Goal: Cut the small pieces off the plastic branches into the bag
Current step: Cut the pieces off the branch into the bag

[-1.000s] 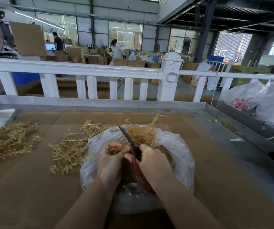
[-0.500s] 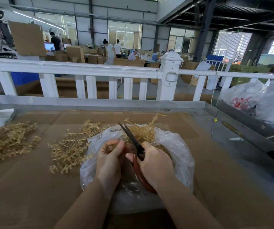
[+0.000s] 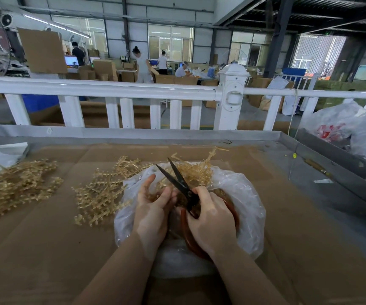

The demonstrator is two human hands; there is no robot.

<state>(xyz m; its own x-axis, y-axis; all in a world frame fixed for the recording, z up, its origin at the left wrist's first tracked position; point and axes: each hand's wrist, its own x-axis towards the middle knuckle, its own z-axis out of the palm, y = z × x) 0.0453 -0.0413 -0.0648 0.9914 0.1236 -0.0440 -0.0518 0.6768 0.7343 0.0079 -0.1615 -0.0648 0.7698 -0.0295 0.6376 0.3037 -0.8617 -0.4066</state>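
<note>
Far left on the cardboard-covered table (image 3: 45, 249): loose heap of pale gold plastic branches (image 3: 12, 190), untouched. Left of centre: second heap (image 3: 102, 194), its near edge touching the rim of the clear bag (image 3: 250, 208), some sprigs lying across the film. Judged light, thin and springy; stems stiff enough to snap under a blade yet easily bent, tangling readily, so best taken at the main stem just behind the small piece to be cut, not by the tips. Bag film judged soft, slippery and unable to hold its own mouth open; weight of cut pieces inside presumably keeps it in place. Centre, over the bag mouth: left hand (image 3: 153, 208) gripping a small cluster of branch (image 3: 155, 192), thumb and lower fingers curled onto it, forefinger raised and nearly straight, clear of the blades. Exact pinch point partly hidden by the hand itself. Just right: scissors (image 3: 177, 181), dark blades parted in a narrow V, tips pointing away and up, crossing above a further tuft of branches (image 3: 199, 170) at the far rim. Right hand (image 3: 210, 219) wrapped closed around the red-brown handles (image 3: 184, 230), knuckles up. Whether a stem sits between the blades cannot be told.
</note>
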